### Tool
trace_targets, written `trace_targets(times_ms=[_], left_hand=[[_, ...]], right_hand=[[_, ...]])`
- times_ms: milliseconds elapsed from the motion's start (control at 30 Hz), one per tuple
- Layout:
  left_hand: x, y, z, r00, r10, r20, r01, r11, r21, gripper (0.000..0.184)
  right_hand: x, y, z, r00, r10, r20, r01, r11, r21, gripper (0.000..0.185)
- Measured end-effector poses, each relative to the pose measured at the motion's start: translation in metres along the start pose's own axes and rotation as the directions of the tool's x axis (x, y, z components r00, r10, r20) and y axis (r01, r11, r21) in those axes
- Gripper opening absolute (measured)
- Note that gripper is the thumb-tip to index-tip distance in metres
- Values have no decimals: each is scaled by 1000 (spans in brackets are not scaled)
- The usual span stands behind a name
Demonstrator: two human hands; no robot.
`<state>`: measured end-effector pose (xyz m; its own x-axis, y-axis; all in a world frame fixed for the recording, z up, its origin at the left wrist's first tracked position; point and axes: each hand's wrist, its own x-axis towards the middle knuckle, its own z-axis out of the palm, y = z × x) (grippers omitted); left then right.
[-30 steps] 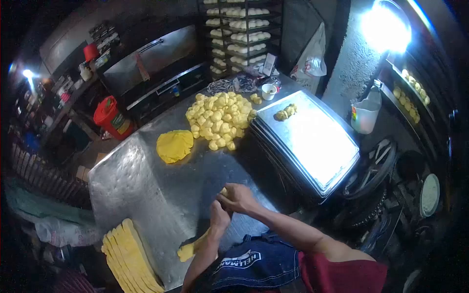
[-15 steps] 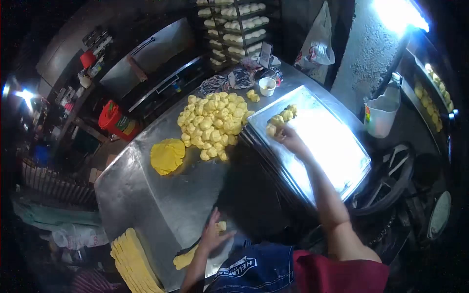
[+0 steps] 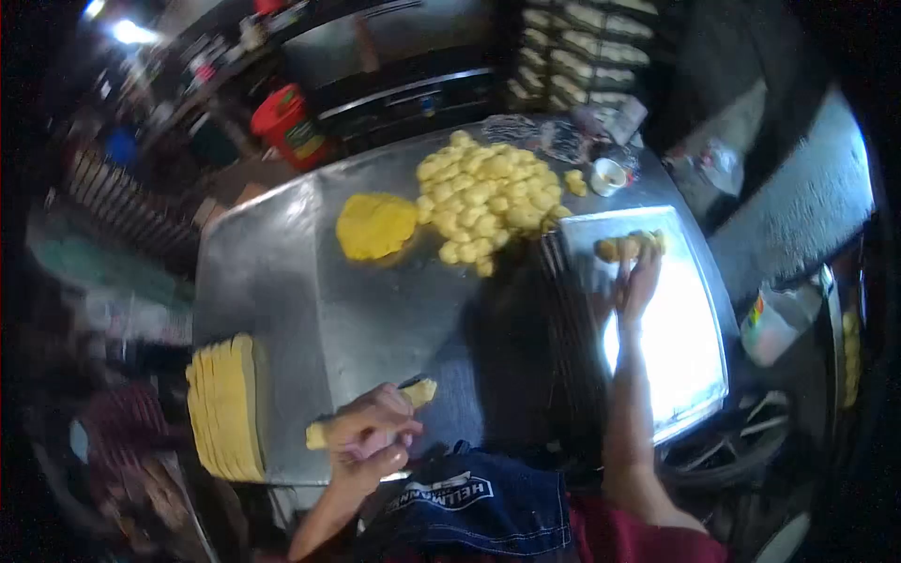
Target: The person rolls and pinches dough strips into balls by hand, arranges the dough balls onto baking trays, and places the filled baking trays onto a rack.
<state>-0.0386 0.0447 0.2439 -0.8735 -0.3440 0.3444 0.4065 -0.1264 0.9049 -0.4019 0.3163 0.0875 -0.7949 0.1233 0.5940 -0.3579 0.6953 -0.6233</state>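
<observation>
My right hand [image 3: 638, 280] reaches over the top metal tray [image 3: 690, 375], its fingers closed on dough pieces [image 3: 615, 249] that sit in a short row near the tray's far edge. Which piece it grips is partly hidden by the fingers. Low on the metal table, my left hand [image 3: 374, 427] has its fingers curled around the middle of a strip of yellow dough [image 3: 422, 391]; both ends of the strip stick out. A large heap of dough balls [image 3: 488, 197] covers the table's far middle, beside a flat, deeper yellow dough lump [image 3: 375, 226].
Several cut dough strips [image 3: 225, 408] lie side by side at the table's left edge. A white cup [image 3: 608, 176] and cloths [image 3: 526, 131] stand at the back. Beyond are a red bucket [image 3: 289, 127] and a rack of dough [image 3: 591, 56]. Another person's hand [image 3: 164, 493] shows lower left.
My left hand went from spread fingers to curled ones over the dough strip. My right hand stays at the dough row on the tray. The camera view has turned, shifting everything.
</observation>
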Motion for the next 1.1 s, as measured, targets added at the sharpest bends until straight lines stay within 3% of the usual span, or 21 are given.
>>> trace_targets(times_ms=[33, 67, 167, 200, 233, 267, 300, 400, 500, 567, 633, 733, 767, 833, 900, 933, 967, 1000, 1033, 1067, 1100], left_hand=[[3, 20, -3, 991, 127, 27, -126, 990, -59, 14], [9, 46, -2, 976, 203, 80, -198, 978, -72, 12], [14, 106, -12, 917, 355, 182, -342, 934, -100, 31], [8, 114, -19, 907, 384, 174, -373, 923, -94, 32], [-1, 122, -29, 897, 412, 163, -403, 911, -84, 34], [-10, 133, -42, 886, 436, 160, -431, 900, -61, 21], [-16, 138, -47, 876, 462, 138, -461, 886, -43, 20], [-25, 153, -66, 840, 533, 97, -536, 844, 5, 26], [-35, 157, -87, 824, 557, 100, -561, 828, 12, 21], [-41, 158, -101, 818, 563, 113, -569, 822, 26, 19], [-46, 160, -114, 819, 559, 132, -570, 819, 69, 18], [-48, 155, -130, 820, 541, 189, -569, 807, 158, 19], [-48, 148, -135, 836, 511, 202, -547, 806, 226, 19], [-41, 120, -154, 905, 376, 197, -424, 792, 439, 22], [-43, 63, -183, 996, 89, 21, -82, 771, 631, 27], [-54, 25, -207, 996, 55, -74, 22, 630, 776, 38], [-77, -16, -232, 977, -150, -149, 204, 492, 846, 67], [-120, -63, -243, 917, -280, -283, 335, 159, 929, 91], [-155, -96, -242, 902, -314, -297, 313, 2, 950, 93], [-191, -128, -241, 885, -347, -309, 272, -152, 950, 95], [-207, -124, -225, 947, -186, -264, 238, -148, 960, 85]], right_hand=[[-33, -24, 5, 970, 122, 212, -165, 966, 197, 32], [-71, -47, 10, 919, 96, 382, -197, 952, 236, 32], [-201, -113, 24, 640, -413, 648, 307, 910, 277, 34], [-236, -133, 23, 565, -479, 672, 372, 875, 311, 36], [-262, -158, 13, 525, -485, 699, 358, 871, 336, 36], [-299, -152, 22, 500, -451, 739, 336, 888, 314, 40], [-327, -142, 28, 483, -458, 747, 358, 881, 309, 46], [-350, -139, 24, 395, -275, 876, 240, 952, 190, 58], [-348, -159, 7, 452, -171, 876, 151, 982, 114, 63], [-357, -149, 8, 499, -144, 855, 90, 989, 114, 77], [-349, -192, -2, 490, -252, 835, 337, 938, 86, 88], [-353, -211, -3, 443, -317, 839, 334, 926, 173, 92], [-360, -211, -3, 429, -366, 826, 423, 889, 174, 92], [-370, -212, 7, 372, -485, 791, 588, 783, 204, 93], [-362, -211, 25, 316, -608, 728, 740, 639, 212, 94], [-362, -184, 46, 250, -578, 777, 690, 669, 276, 90], [-357, -191, 51, 285, -651, 703, 549, 712, 437, 87], [-350, -193, 58, 232, -620, 749, 517, 731, 445, 81], [-343, -196, 66, 175, -586, 791, 485, 751, 449, 75], [-339, -201, 67, 221, -656, 722, 541, 698, 468, 59], [-331, -202, 66, 219, -665, 714, 534, 694, 483, 59]])
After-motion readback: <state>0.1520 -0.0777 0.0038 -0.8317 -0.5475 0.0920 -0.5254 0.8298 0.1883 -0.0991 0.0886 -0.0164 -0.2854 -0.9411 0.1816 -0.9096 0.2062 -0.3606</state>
